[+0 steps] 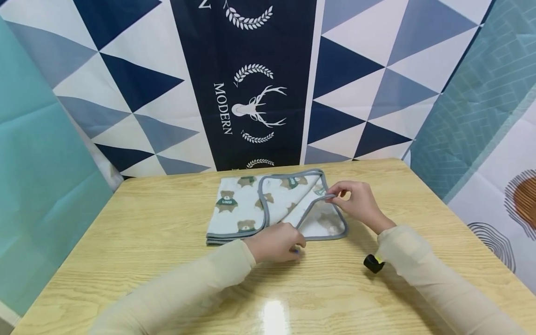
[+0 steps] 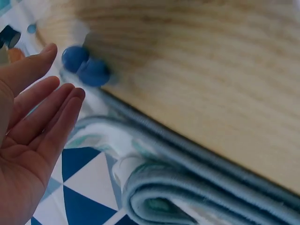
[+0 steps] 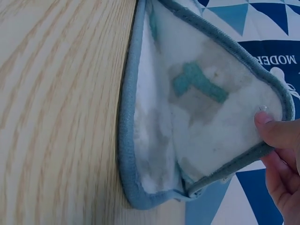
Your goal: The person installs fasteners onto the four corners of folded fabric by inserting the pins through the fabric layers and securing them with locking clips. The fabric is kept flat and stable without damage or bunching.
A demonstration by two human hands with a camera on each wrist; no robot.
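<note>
A folded white blanket (image 1: 228,223) with a teddy bear print and grey edging lies on the table. My right hand (image 1: 355,202) pinches its corner between thumb and fingers, lifting the top layer off the layer below; in the right wrist view the raised flap (image 3: 225,112) shows its pale inner side. At the blanket's front edge, my left hand (image 1: 278,243) holds nothing. Its fingers and thumb (image 2: 35,68) are apart in the left wrist view, beside the folded grey edges (image 2: 187,145). Small blue rounded things (image 2: 93,72) show just past the fingertips, too blurred to name.
The wooden table (image 1: 138,260) extends around the blanket. A patterned cloth (image 1: 259,116) with triangles and a deer head hangs behind its far edge. A small black device (image 1: 373,264) sits at the right cuff.
</note>
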